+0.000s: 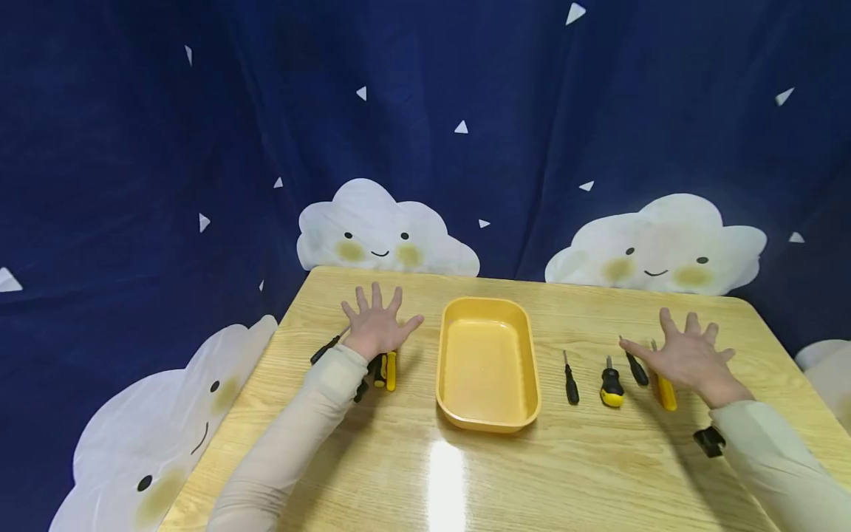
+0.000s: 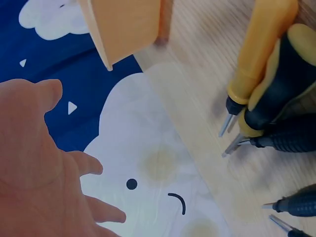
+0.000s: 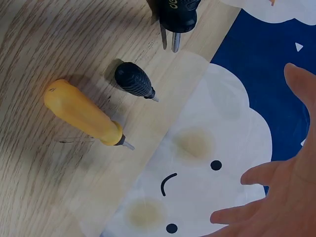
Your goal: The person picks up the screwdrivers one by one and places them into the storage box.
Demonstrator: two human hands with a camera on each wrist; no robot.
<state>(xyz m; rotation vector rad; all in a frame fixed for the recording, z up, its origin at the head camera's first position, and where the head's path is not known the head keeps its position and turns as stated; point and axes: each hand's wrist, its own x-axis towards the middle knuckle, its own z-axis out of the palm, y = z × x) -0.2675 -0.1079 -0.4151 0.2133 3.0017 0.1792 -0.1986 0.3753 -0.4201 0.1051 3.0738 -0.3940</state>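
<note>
Got a bare left hand (image 1: pixel 379 325) splayed wide and fully released, raised near a bunch of tools on the pale wood-grain table (image 1: pixel 372 480). Can spot a straight yellow-handled screwdriver (image 1: pixel 391 372) and a chunky black-and-yellow screwdriver (image 1: pixel 380 373) side by side just right of the wrist, plus a slim black-handled screwdriver (image 1: pixel 322 352) off to the left. Can't count the other black handles, partly hidden by the beige sleeve (image 1: pixel 286 443).

Over on the other side, a bare right hand (image 1: pixel 688 358), also released with fingers spread, partly overlapping a fat yellow-handled screwdriver (image 1: pixel 667 393) in the head view. Heading inward from there: a short black-handled screwdriver (image 1: pixel 638 369), a stubby black screwdriver with a yellow butt (image 1: pixel 612 388), then a thin all-black-handled screwdriver (image 1: pixel 572 388). Smack between both groups, a rounded rectangular yellow plastic tray (image 1: pixel 485 362). Behind it all, navy cloth (image 1: pixel 425 59) with smiling white clouds.
</note>
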